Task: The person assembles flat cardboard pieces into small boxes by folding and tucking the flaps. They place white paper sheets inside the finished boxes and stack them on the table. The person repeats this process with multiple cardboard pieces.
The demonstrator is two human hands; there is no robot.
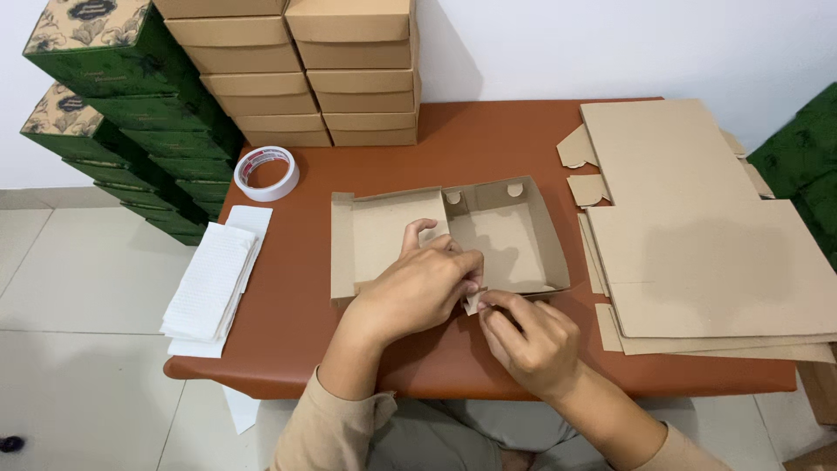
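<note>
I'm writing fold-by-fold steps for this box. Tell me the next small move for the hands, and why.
Probably push the small flap inward against the near wall. The half-folded cardboard box has its far and right walls up, while the left hand and right hand pinch that flap at the near edge.

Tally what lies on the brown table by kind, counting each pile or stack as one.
Half-folded brown cardboard box: 1
White roll of tape: 1
Pile of white paper sheets: 1
Pile of flat brown cardboard blanks: 1
Stacks of closed brown cardboard boxes: 2
Total: 6
</note>
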